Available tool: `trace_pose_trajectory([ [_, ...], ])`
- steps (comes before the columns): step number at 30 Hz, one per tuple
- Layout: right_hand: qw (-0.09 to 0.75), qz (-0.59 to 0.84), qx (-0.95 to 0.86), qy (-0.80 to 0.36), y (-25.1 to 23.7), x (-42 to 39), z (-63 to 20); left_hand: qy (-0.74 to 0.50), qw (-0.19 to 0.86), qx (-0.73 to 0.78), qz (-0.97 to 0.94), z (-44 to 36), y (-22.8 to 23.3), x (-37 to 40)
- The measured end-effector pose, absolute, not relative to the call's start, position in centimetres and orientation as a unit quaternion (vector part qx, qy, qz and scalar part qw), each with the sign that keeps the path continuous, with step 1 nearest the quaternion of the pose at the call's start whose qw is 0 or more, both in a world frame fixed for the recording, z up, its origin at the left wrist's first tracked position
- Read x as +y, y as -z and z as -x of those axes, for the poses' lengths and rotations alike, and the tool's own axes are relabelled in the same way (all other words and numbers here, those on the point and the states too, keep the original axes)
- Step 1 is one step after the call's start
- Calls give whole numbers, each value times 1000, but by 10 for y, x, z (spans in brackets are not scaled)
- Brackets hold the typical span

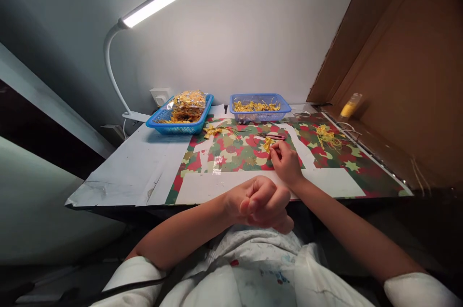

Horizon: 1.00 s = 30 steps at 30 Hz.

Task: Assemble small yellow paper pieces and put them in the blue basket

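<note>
Head view: a yellow bow is pinched by the right hand on the mat; the left hand is held fisted, empty, nearer the body.

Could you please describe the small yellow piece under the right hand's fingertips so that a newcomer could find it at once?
Start at the camouflage-patterned mat on the table, before the two blue baskets. Near its middle, the right hand touches a small yellow ribbon piece. Unlike the yellow pieces heaped in the baskets, it lies alone beside pink-handled scissors.
</note>
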State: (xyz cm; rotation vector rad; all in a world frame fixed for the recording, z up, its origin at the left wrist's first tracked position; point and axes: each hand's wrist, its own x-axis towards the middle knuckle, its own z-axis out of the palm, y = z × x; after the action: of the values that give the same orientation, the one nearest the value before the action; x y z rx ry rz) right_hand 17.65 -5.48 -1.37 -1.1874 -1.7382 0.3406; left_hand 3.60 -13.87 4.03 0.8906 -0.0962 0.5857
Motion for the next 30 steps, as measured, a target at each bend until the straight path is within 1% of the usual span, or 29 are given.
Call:
trace_pose_trajectory([
  [5,481,485,-717,-142,14,-54,-177,-294,843,-76,-444,-39,-41,-143],
  [8,482,485,-716,-140,15,-54,-177,-298,830,-53,-469,-38,-40,-139],
  [10,484,486,-714,-137,15,-53,-177,-282,820,-12,-497,-34,-41,-132],
  [11,488,487,-712,-135,15,-53,-177,-265,812,34,-519,-31,-41,-126],
  [13,501,487,-703,-134,14,-53,-176,-238,766,179,-570,-25,-42,-111],
  [15,517,484,-693,-136,13,-53,-176,-217,726,305,-577,-20,-42,-92],
  [17,529,476,-689,-136,12,-54,-176,-208,697,377,-573,-20,-41,-73],
  [20,544,471,-683,-129,10,-54,-176,-263,662,428,-556,-26,-41,-51],
  [26,538,478,-684,-118,11,-54,-176,-392,619,436,-522,-44,-38,-39],
  [30,534,479,-689,-105,12,-53,-176,-452,594,427,-510,-48,-28,-41],
])
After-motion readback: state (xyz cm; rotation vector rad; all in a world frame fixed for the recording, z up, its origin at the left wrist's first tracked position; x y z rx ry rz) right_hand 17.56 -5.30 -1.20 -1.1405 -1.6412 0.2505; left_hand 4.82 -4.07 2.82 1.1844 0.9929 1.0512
